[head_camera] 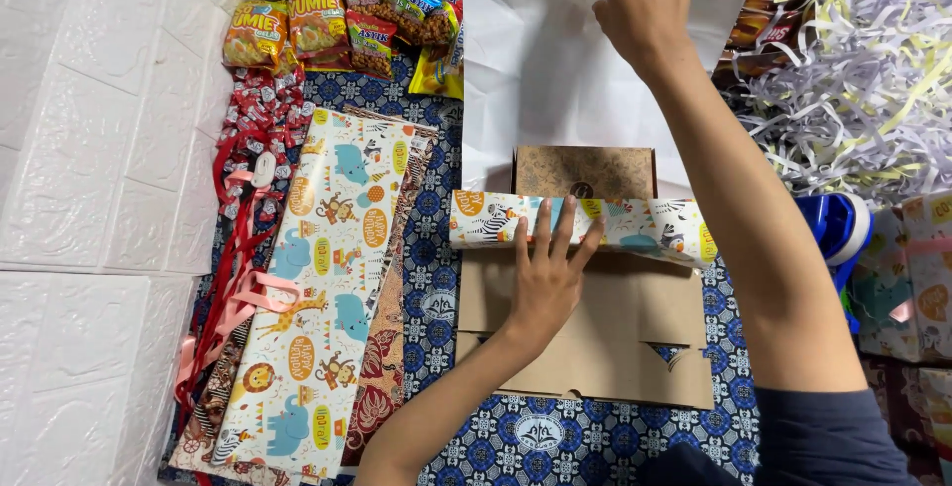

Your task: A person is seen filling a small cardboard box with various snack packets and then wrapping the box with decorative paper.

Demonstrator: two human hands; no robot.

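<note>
Nearest to us a blue patterned cloth covers the surface, and on it lies a flattened brown cardboard box with its flaps spread toward us. Our left hand rests palm down on that cardboard, fingers straight and spread, fingertips pressing against the near face of a long box wrapped in animal-print paper; the hand is flat and grips nothing. The wrapped box lies crosswise over the cardboard, and just behind it, touching it, stands a small brown patterned box. To our left, beside the cardboard, flat sheets of the same animal-print wrapping paper lie stacked lengthwise, with red and pink ribbons along their outer edge. On the right a blue tape dispenser sits near more wrapped parcels. Further out, a large sheet of white paper spreads behind the brown box, and our right hand reaches over its far edge, fingers curled down at the top of the sheet; we cannot tell whether they pinch it. At the far left lie snack packets and small red candies, and at the far right a heap of shredded paper.
</note>
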